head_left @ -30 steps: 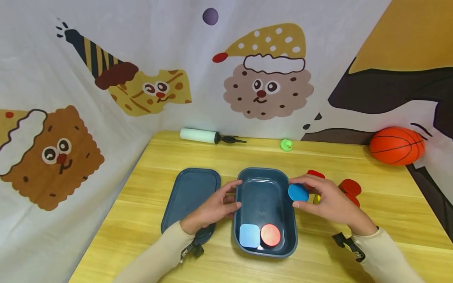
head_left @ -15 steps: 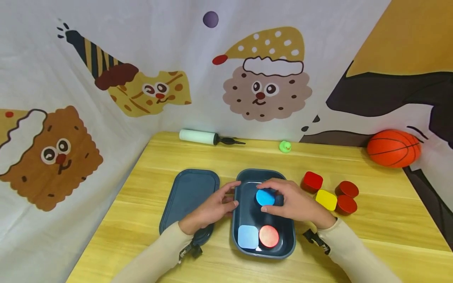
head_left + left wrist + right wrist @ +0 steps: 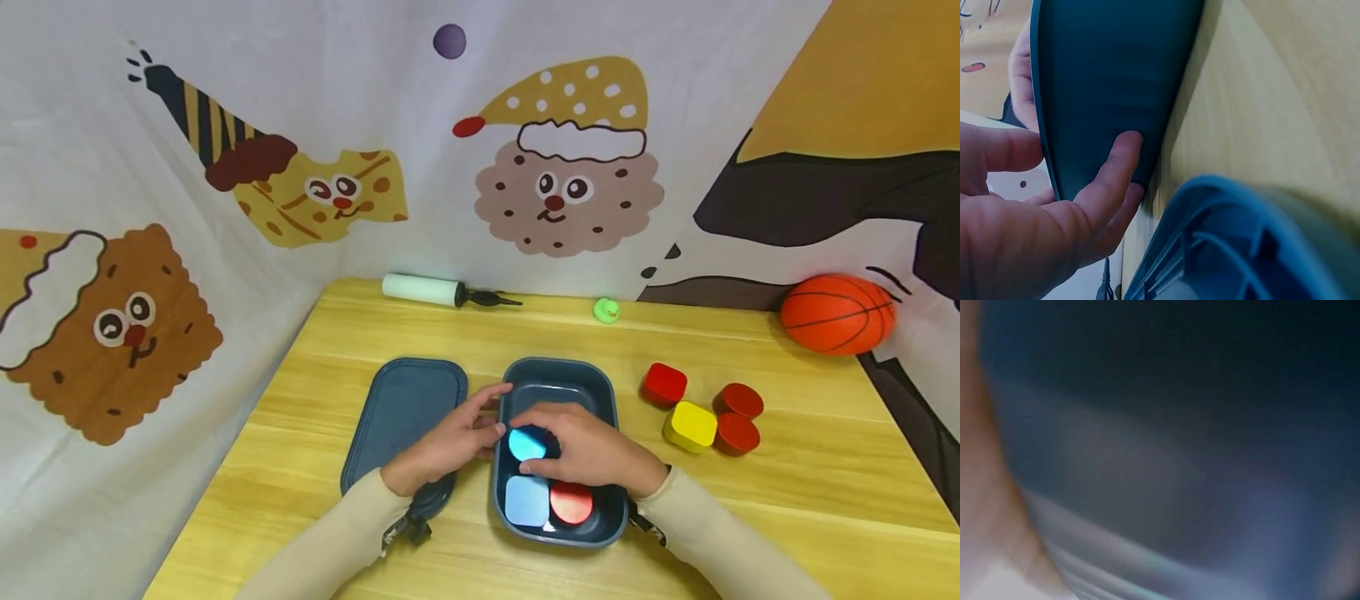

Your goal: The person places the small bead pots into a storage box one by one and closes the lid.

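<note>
A deep dark blue plastic box (image 3: 617, 400) stands on the table. My left hand (image 3: 446, 442) is at its left side; in the left wrist view the fingertips (image 3: 1127, 142) touch the outer wall and another digit meets the rim. Inside the box, my right hand (image 3: 588, 446) grips a round blue block (image 3: 527, 446) between thumb and fingers. Just nearer, at the box's front end, lie a light blue square block (image 3: 527, 502) and a round red block (image 3: 572, 503). The right wrist view is too blurred for detail.
Left of the box lies its dark blue lid (image 3: 408, 408), partly under my left forearm. To the right stand a red square block (image 3: 663, 385), a yellow block (image 3: 692, 425) and round red blocks (image 3: 738, 433). Behind are a hand pump (image 3: 423, 290), green duck (image 3: 607, 311) and basketball (image 3: 838, 314).
My right hand has carried the round blue block from outside the box's right side, over the rim, to inside its left part. The left hand has stayed at the box's side.
</note>
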{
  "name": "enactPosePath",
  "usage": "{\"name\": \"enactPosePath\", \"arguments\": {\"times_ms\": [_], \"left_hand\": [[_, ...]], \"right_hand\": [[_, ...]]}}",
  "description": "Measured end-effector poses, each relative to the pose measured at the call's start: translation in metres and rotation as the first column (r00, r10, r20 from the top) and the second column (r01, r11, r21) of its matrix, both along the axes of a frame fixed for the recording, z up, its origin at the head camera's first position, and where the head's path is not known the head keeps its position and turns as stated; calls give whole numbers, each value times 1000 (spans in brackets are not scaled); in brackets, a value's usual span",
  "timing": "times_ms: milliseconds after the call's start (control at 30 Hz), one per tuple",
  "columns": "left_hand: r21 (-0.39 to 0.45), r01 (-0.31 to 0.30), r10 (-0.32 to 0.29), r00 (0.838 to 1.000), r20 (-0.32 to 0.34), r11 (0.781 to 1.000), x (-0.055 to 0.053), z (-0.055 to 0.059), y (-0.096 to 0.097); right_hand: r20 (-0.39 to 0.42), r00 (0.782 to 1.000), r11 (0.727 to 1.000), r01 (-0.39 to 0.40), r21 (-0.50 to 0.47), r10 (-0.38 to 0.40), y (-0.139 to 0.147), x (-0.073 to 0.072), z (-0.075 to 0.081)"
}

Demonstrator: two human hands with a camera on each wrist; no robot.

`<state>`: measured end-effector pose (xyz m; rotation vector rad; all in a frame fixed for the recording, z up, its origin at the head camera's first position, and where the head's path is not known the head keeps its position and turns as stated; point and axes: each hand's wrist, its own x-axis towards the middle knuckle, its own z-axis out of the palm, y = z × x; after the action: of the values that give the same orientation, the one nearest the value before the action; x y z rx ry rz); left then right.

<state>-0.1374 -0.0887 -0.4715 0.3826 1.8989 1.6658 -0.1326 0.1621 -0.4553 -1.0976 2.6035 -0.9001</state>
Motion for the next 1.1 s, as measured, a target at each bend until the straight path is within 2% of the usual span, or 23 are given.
{"name": "enactPosePath", "arguments": {"times_ms": [267,600,900,1100], "left_hand": [[9,0,0,1000,7,1000,1,1,0],[15,3,-4,1000,22,1000,0,0,-2],[25,5,-6,1000,25,1000,-1,0,-1],[24,2,-3,1000,23,1000,-2,0,-1]], "right_hand": [[41,998,999,-38,21,37,-4,1,-9],[49,997,998,-64,6,64,-4,1,-8],[34,998,996,-45,-83,48,2,-1,-5],[2,1000,992,-25,-121,26,8,-2,3]]}}
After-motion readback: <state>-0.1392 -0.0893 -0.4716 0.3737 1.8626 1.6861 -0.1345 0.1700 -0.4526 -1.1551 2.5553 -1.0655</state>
